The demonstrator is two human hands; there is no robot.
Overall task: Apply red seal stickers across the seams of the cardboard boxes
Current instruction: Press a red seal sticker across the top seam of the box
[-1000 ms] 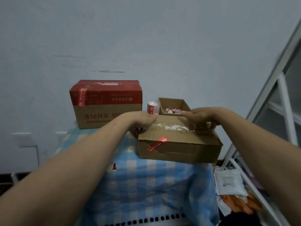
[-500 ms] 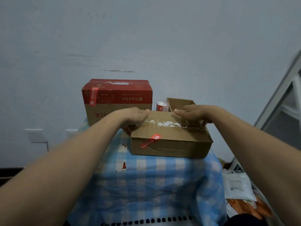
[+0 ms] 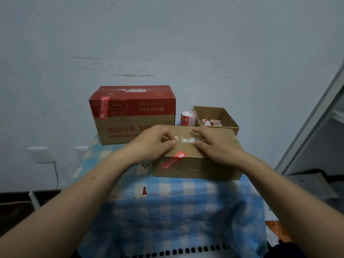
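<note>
A plain brown cardboard box lies at the middle of the table, with a red seal sticker folded over its front top edge. Both hands are on its lid. My left hand has its fingers curled, and thumb and forefinger pinch a white paper scrap at the torn white strip along the lid's seam. My right hand presses flat on the lid to the right of that strip. Behind on the left stands a red-topped box with a red sticker over its left corner.
A roll of red stickers stands behind the brown box, beside a small open box that holds red-and-white scraps. A torn scrap lies on the blue checked tablecloth. A white metal frame rises at the right.
Both hands have moved from the box's far corners to the middle of its lid. The box sits nearer to me and squarer to the view.
</note>
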